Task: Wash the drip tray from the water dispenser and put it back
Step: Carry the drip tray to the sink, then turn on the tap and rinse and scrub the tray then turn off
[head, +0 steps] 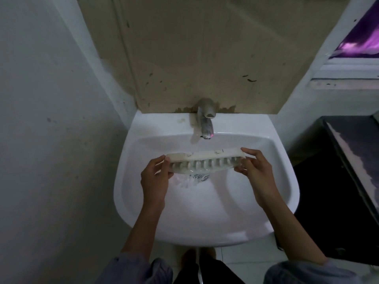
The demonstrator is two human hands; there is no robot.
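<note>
While you are standing at the white sink, you are holding the drip tray level over the middle of the basin, just in front of the tap. Your left hand is gripping the tray's left end, thumb on the top edge and fingers curled underneath. Your right hand is pinching the right end, with the fingertips reaching along the far rim and the thumb against the near side. The tray is tilting slightly toward you, so its slotted grille is facing you, and water is spilling from its lower edge down into the basin near the drain. The tap's spout is pointing down behind the tray; you cannot tell whether it is running. A stained beige panel is covering the wall behind the sink, and a dark cabinet is standing just beside the basin on your right.
</note>
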